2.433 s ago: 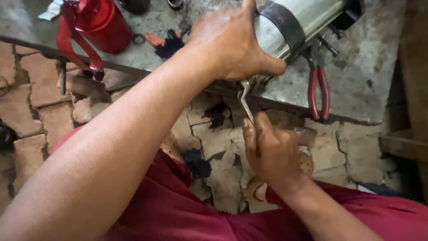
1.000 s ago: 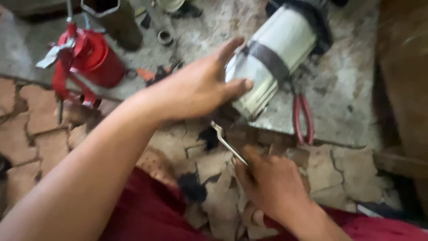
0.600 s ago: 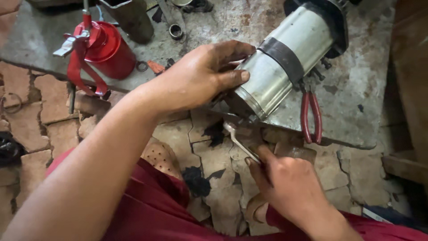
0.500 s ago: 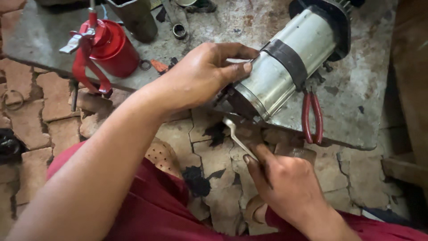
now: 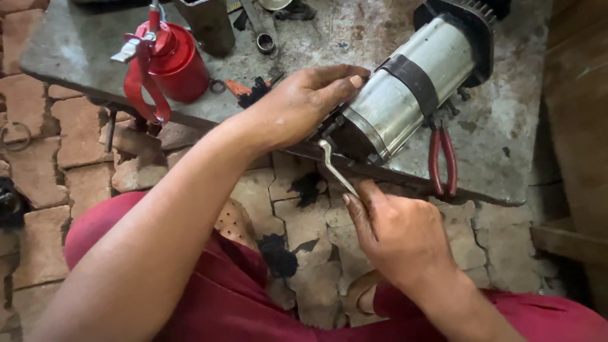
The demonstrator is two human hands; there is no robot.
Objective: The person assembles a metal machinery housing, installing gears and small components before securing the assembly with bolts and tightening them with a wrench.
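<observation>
Silver metal makes up the motor housing (image 5: 405, 101), a cylinder with a black band round its middle, and I see it lying on its side on the grey stone slab (image 5: 506, 126). Its long axis runs diagonally: the black finned end points to the upper right, away from me, and the open near end hangs at the slab's front edge, pointing lower left toward my lap. My left hand (image 5: 297, 104) is clamped over that near end, fingers curled across the top of the cylinder. My right hand (image 5: 399, 231) is closed round the shaft of a slim metal wrench (image 5: 335, 168), whose head sits up against the housing's near end face; the wrench slants from upper left down to lower right.

Compared with half a second ago, the housing lies on the same diagonal and the left hand keeps its grip, while the wrench head has come up closer against the end face.

Just right of the housing, red-handled pliers (image 5: 442, 158) lie on the slab, handles toward me. Well to the left stands a red oil can (image 5: 171, 60). Below the slab edge I see cracked paving (image 5: 304, 215) and my red clothing (image 5: 209, 285).
</observation>
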